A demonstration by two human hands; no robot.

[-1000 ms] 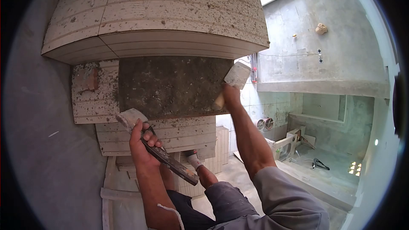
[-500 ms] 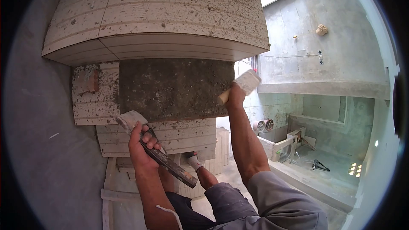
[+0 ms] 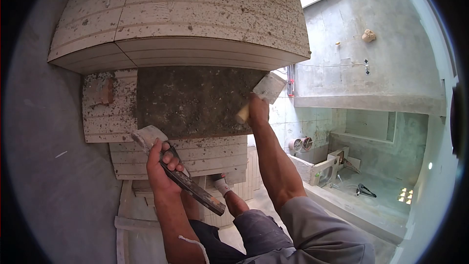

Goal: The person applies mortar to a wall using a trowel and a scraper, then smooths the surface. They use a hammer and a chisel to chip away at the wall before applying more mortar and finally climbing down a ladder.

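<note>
My right hand (image 3: 259, 110) is closed around a trowel with a pale wooden handle (image 3: 243, 114) and a whitish, mortar-smeared blade (image 3: 270, 87). The blade lies at the right end of a dark mortar bed (image 3: 200, 100) on the stair step. Lower left, my left hand (image 3: 166, 164) is wrapped around a long, dark, flat bar (image 3: 198, 189), worn along its edge. A whitish, flat-faced piece (image 3: 149, 136) sticks out above that hand, over the step's front edge.
A tiled step (image 3: 205, 14) speckled with mortar crumbs rises above the bed. A reddish brick piece (image 3: 106, 91) sits on the tile at left. Below is another tiled step (image 3: 215, 149). To the right, the stairs drop off toward a lower room with a grey ledge (image 3: 361, 101).
My right hand and the trowel have moved left and slightly down, bringing the blade to the mortar's right end. My left hand has stayed almost still.
</note>
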